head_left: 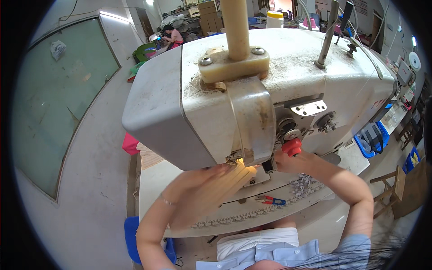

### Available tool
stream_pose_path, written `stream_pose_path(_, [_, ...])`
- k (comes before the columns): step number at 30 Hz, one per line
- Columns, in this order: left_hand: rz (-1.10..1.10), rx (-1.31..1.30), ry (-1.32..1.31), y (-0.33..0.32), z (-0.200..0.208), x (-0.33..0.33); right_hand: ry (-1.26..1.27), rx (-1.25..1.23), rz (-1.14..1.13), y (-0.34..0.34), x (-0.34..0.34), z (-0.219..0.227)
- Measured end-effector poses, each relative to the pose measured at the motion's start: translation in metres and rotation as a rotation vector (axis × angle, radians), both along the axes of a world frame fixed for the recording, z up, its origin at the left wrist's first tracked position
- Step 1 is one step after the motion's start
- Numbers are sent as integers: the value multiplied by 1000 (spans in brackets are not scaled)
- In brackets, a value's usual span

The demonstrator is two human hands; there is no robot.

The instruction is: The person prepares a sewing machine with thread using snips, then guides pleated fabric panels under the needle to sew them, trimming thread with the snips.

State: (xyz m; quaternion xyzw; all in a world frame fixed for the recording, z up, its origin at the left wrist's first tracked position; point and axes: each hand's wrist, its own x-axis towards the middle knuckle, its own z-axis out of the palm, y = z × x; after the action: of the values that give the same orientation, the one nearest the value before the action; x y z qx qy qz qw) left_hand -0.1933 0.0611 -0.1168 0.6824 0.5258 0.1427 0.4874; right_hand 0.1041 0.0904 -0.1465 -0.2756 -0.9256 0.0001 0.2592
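Note:
A large white sewing machine [288, 58] fills the middle of the view. Under its head, near the lit needle area, lies a light tan piece of fabric [216, 193], smeared by motion. My left hand [193, 181] rests at the fabric's left side, its fingers partly behind the machine head and blurred. On the other side, my right hand [288, 162] reaches in below the red knob [291, 147]; machine parts hide its fingers. Red-and-blue thread snips [271, 200] lie on the sewing table [180, 228], in front of the needle area.
A measuring tape strip [234, 218] runs along the table's near edge. Grey scraps [302, 183] are heaped by my right forearm. Stacked tan pieces [149, 157] sit at the left. Blue baskets [380, 137] and a wooden stool [391, 189] stand right. A person [174, 37] works farther back.

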Motion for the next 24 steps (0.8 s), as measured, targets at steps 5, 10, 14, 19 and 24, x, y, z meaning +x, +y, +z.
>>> stream_pose_path(5, [177, -16, -172, -89, -29, 8, 785, 1, -290, -43, -7, -2])
stream_pose_path(10, [217, 22, -239, -131, -55, 36, 667, 49, -226, -60, -34, -28])
stream_pose_path(14, [306, 14, -280, -137, -62, 44, 883, -649, -212, -91, -37, -49])
stream_pose_path(19, [299, 107, -245, -137, -59, 51, 800, -1422, -134, -145, -25, -58])
stream_pose_path(24, [359, 17, -351, -136, -70, 46, 702, -1649, -161, -172, -23, -56])
